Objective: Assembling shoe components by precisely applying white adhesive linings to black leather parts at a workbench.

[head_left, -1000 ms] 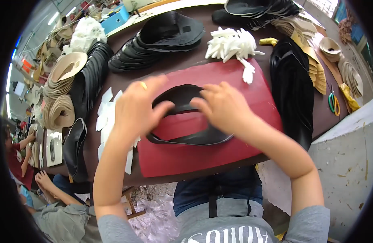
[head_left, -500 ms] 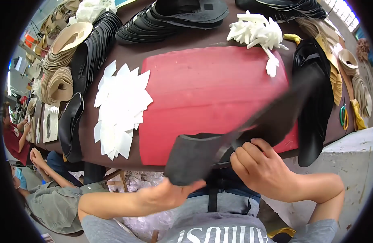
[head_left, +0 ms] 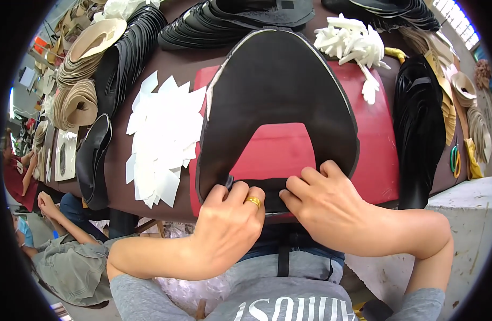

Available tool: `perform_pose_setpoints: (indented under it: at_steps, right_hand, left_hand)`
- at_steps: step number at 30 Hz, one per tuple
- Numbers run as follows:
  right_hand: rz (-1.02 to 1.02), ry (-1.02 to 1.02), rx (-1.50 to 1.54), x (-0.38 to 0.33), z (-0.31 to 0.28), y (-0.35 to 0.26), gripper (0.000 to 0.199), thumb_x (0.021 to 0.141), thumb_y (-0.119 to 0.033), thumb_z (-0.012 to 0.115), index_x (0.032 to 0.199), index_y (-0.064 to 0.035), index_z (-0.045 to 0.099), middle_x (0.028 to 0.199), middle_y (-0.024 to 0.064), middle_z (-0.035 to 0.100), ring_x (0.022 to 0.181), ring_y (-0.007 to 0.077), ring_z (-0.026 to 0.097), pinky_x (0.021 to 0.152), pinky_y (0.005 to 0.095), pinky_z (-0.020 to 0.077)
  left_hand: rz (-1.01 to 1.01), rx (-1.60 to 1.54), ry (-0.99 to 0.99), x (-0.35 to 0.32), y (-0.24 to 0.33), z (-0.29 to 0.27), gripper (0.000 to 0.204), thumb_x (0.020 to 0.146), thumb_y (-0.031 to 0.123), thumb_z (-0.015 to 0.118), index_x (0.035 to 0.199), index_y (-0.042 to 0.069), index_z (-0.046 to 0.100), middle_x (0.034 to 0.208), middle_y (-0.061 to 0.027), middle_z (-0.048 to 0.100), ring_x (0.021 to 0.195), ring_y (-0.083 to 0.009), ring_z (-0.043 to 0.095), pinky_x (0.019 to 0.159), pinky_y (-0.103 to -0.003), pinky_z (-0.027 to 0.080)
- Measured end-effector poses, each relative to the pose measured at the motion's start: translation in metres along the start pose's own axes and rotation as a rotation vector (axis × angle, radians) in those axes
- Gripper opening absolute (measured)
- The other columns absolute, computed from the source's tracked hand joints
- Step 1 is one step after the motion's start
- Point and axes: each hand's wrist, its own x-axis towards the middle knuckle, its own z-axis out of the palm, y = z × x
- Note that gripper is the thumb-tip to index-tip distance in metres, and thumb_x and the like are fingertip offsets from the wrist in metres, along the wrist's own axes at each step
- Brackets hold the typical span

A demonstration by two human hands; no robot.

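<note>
A black shoe upper [head_left: 278, 80] with a pale edge along its curve lies spread over the red mat [head_left: 377, 134], its rounded end pointing away from me. Through its central opening the red surface shows. My left hand [head_left: 230, 224], a ring on one finger, has its fingers curled over the near band of the upper on the left side. Close beside it, my right hand [head_left: 331, 208] pinches the same band with fingers bent. The fingertips of both hands are partly hidden behind the knuckles.
Left of the mat lies a heap of white pointed pieces [head_left: 163, 144]. Small white strips [head_left: 345, 43] are piled at far right. Stacked black uppers [head_left: 219, 27] line the back, with beige ones [head_left: 77, 104] at left. Scissors [head_left: 455, 160] lie right. Another person [head_left: 69, 262] sits at left.
The shoe upper was lifted and blurred in my hands; now it lies spread on the mat. My left hand has turned knuckles-up and come nearer to my right.
</note>
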Motion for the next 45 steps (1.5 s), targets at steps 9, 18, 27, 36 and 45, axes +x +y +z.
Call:
perform_pose_setpoints:
  at_steps: [9, 18, 27, 36, 45]
  right_hand:
    - [-0.009, -0.033, 0.014, 0.002, -0.003, -0.005, 0.029, 0.072, -0.009, 0.062, 0.099, 0.0009, 0.065, 0.088, 0.0081, 0.054, 0.072, 0.019, 0.045, 0.07, 0.0309, 0.0367]
    - [-0.123, -0.112, -0.268, -0.004, -0.008, -0.026, 0.028, 0.07, -0.007, 0.062, 0.097, 0.0034, 0.063, 0.091, 0.0118, 0.058, 0.072, 0.0195, 0.047, 0.081, 0.0324, 0.0412]
    - [0.019, 0.084, -0.054, -0.002, -0.011, -0.015, 0.026, 0.07, -0.005, 0.063, 0.095, 0.0023, 0.064, 0.093, 0.0111, 0.061, 0.074, 0.0194, 0.051, 0.082, 0.0355, 0.0437]
    - [0.107, 0.374, 0.135, -0.032, 0.033, -0.012, 0.022, 0.072, -0.003, 0.063, 0.093, 0.0006, 0.065, 0.094, 0.0095, 0.063, 0.072, 0.0188, 0.055, 0.082, 0.0323, 0.0452]
    - [0.034, 0.307, 0.163, -0.023, -0.03, -0.018, 0.02, 0.073, -0.004, 0.066, 0.093, -0.0024, 0.066, 0.086, 0.004, 0.064, 0.072, 0.016, 0.055, 0.081, 0.0328, 0.0453]
  left_hand:
    - [-0.004, 0.047, 0.096, -0.021, 0.003, 0.011, 0.014, 0.067, 0.006, 0.063, 0.08, 0.004, 0.064, 0.084, -0.0074, 0.057, 0.072, -0.0195, 0.046, 0.061, -0.029, 0.037]
    - [-0.129, -0.022, 0.289, -0.035, 0.031, 0.039, 0.014, 0.072, 0.007, 0.066, 0.086, 0.006, 0.064, 0.098, -0.0048, 0.064, 0.08, -0.0154, 0.053, 0.07, -0.031, 0.037]
    - [-0.078, -0.125, 0.172, -0.023, 0.017, 0.027, 0.014, 0.071, 0.005, 0.064, 0.085, 0.008, 0.064, 0.084, -0.0028, 0.06, 0.079, -0.0142, 0.055, 0.077, -0.035, 0.037]
    - [0.025, 0.159, 0.351, -0.007, 0.025, 0.029, 0.005, 0.071, 0.01, 0.064, 0.075, 0.009, 0.062, 0.07, -0.001, 0.051, 0.069, -0.0142, 0.05, 0.087, -0.033, 0.04]
    - [-0.123, -0.233, 0.438, -0.001, 0.03, -0.011, 0.014, 0.082, 0.022, 0.065, 0.081, 0.009, 0.061, 0.064, -0.0003, 0.044, 0.064, -0.0147, 0.046, 0.078, -0.027, 0.042]
